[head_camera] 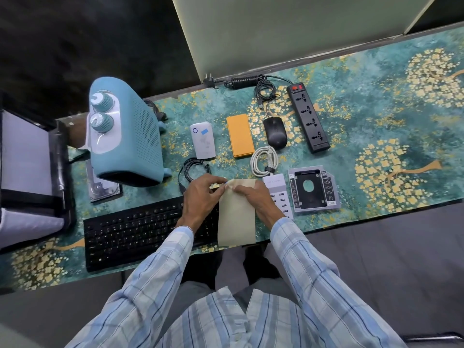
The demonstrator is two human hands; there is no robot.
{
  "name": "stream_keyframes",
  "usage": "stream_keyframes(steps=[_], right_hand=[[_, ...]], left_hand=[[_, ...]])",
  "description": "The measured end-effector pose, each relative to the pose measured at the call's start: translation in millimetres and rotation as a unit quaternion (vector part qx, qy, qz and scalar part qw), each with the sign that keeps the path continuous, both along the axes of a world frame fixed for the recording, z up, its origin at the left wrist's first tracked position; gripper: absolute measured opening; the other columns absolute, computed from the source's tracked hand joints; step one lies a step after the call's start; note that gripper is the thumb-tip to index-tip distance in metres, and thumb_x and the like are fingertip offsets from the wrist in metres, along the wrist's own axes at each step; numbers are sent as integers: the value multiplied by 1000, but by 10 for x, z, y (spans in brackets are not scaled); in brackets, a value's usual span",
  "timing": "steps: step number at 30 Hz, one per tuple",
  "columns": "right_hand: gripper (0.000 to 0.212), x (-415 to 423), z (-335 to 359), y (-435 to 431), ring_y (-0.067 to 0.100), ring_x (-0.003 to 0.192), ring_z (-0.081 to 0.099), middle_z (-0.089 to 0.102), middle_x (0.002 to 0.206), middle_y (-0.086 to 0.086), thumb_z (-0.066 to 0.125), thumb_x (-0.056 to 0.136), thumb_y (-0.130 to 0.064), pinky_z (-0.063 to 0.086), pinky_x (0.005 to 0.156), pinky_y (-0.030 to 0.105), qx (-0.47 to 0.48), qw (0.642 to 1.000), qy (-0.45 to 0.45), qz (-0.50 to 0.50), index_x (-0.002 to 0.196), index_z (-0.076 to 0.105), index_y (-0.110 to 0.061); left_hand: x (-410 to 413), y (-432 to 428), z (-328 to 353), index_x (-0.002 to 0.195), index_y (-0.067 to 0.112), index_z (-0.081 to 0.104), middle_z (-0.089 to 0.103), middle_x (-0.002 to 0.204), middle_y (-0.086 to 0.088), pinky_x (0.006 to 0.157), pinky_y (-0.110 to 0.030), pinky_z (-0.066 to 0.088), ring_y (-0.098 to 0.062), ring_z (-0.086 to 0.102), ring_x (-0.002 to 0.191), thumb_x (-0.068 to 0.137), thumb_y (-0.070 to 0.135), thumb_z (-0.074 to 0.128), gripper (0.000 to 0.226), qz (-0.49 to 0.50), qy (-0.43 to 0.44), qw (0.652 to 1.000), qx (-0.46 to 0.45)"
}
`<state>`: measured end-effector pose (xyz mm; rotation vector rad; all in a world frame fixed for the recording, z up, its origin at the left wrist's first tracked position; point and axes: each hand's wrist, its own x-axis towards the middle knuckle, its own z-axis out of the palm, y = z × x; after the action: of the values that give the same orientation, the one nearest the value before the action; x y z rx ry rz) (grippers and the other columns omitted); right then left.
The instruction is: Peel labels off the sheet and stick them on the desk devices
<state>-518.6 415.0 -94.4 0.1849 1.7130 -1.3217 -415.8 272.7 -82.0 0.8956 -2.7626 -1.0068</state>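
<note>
One teal gold-flowered desk mat (376, 96), grey partition (276, 33) at twelve o'clock; beige paper label sheet (236, 217) pinched between left hand (200, 197) and right hand (258, 197).

Beige label sheet (236, 219) across the right end of the black keyboard (138, 229); blue label (206, 131) on white device (203, 144).
</note>
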Motion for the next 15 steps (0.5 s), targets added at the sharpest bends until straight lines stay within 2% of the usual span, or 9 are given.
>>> stream_keyframes(steps=[3,6,8,10,13,15], right_hand=[[8,0,30,22,13,64,68,72,81,5,77,90,-12,53,51,21,-11,1000,0,13,94,70,-10],[9,5,48,37,10,62,68,72,78,2,75,91,-11,53,52,20,-17,999,5,26,85,69,-15],[4,4,53,38,15,68,69,73,84,7,74,91,-11,55,59,25,-14,999,12,39,89,70,-12],[9,3,50,41,21,73,69,73,90,12,73,90,-12,56,66,32,-4,998,18,52,97,70,-6],[18,-6,52,36,26,77,69,73,92,14,72,87,-15,54,67,33,17,997,35,71,101,70,-4],[25,-46,67,14,28,85,71,75,97,14,72,81,-17,55,71,33,21,992,83,96,104,74,-6]], left_hand=[[-6,-39,6,103,27,80,73,99,11,61,-18,49,3,56,63,88,35,76,17,-15,-6,1000,-9],[-9,-63,23,99,28,80,71,95,11,62,-30,55,-4,60,65,89,37,74,15,-35,-18,999,-30],[-9,-65,28,98,26,80,71,94,11,62,-32,56,-6,62,66,90,36,73,15,-51,-18,998,-39],[-13,-53,39,96,23,79,71,92,9,62,-34,56,-8,63,66,90,35,73,14,-56,-9,997,-46],[1,-40,5,93,20,78,73,90,9,67,-34,58,-7,65,73,90,32,72,13,2,5,1000,-12],[20,-44,-17,92,20,77,74,88,11,71,-35,60,-7,68,78,88,31,72,13,77,16,995,57]])
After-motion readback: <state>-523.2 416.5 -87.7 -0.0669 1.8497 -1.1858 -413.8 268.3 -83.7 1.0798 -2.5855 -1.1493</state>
